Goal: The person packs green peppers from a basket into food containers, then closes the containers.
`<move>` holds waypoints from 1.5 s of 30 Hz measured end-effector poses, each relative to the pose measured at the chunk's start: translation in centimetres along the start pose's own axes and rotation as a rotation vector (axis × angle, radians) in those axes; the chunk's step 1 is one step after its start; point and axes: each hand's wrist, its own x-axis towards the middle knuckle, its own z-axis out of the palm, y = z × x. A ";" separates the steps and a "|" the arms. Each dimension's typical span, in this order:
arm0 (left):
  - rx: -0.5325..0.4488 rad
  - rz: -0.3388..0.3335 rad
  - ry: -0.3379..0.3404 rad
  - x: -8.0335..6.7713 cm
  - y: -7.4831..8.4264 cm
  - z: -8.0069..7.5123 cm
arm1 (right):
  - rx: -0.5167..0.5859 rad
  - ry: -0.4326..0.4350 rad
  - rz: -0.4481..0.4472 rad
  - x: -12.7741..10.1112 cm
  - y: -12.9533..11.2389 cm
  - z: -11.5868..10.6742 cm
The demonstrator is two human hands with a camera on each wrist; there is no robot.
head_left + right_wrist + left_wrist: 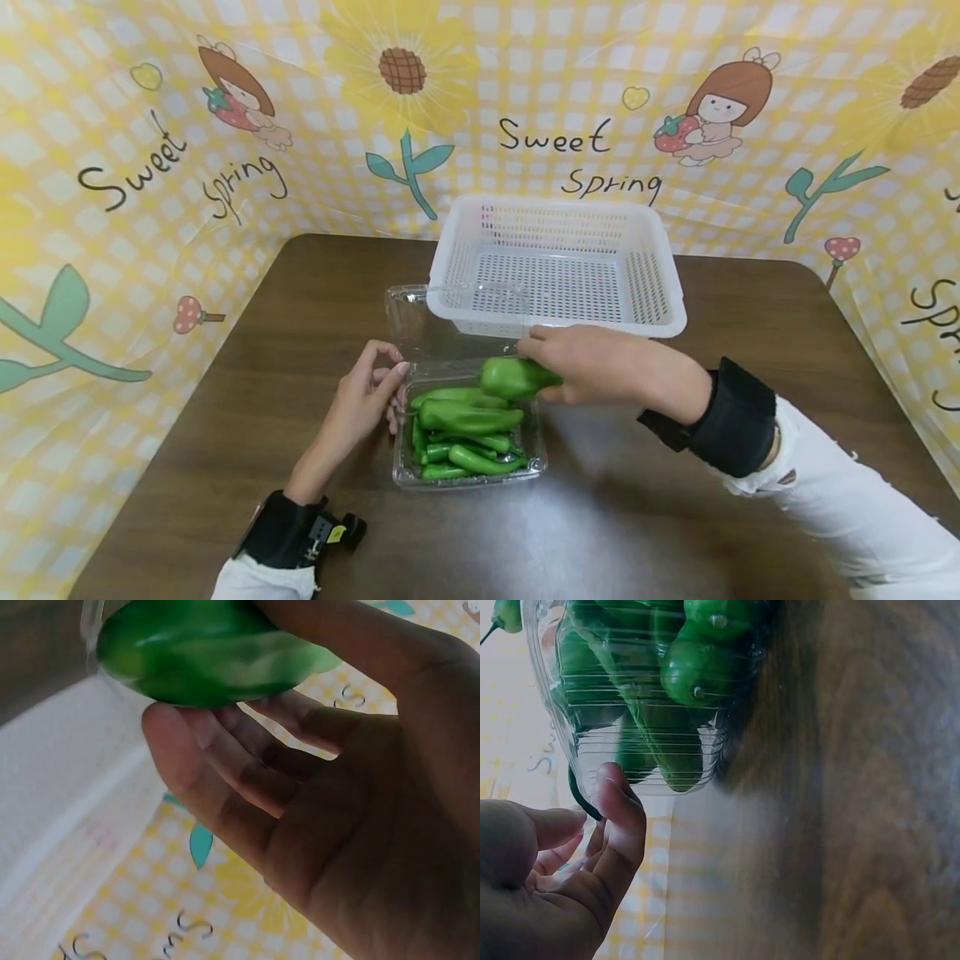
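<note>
A clear plastic clamshell box [468, 482] lies open on the table, with several green peppers [468, 417] inside. At its back left corner my left hand [365, 392] pinches the rim between thumb and fingers; a dark green pepper stem [583, 796] shows beside the thumb in the left wrist view. My right hand [592, 362] grips a plump green pepper [512, 377] above the back right part of the box. In the right wrist view this pepper [202, 656] sits between the thumb and the fingertips. Its far end is hidden by the hand.
Behind the box stands a white perforated plastic basket [555, 283], its front left corner overlapped by the box's raised clear lid [420, 325]. A yellow checked cloth [480, 100] with printed flowers hangs around the brown table [675, 500].
</note>
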 end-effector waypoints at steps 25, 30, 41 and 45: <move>0.011 0.003 -0.010 0.0 -0.2 -0.1 | -0.156 -0.022 -0.102 3.0 -5.6 5.9; 0.007 -0.001 -0.009 0.1 -0.3 -0.1 | -0.255 0.102 -0.123 2.8 -6.2 6.9; 0.002 -0.010 -0.001 0.2 -0.2 0.0 | -0.334 0.260 -0.150 2.4 -6.6 8.4; 0.001 -0.011 -0.001 0.2 -0.2 0.0 | -0.344 0.290 -0.142 2.3 -6.5 8.8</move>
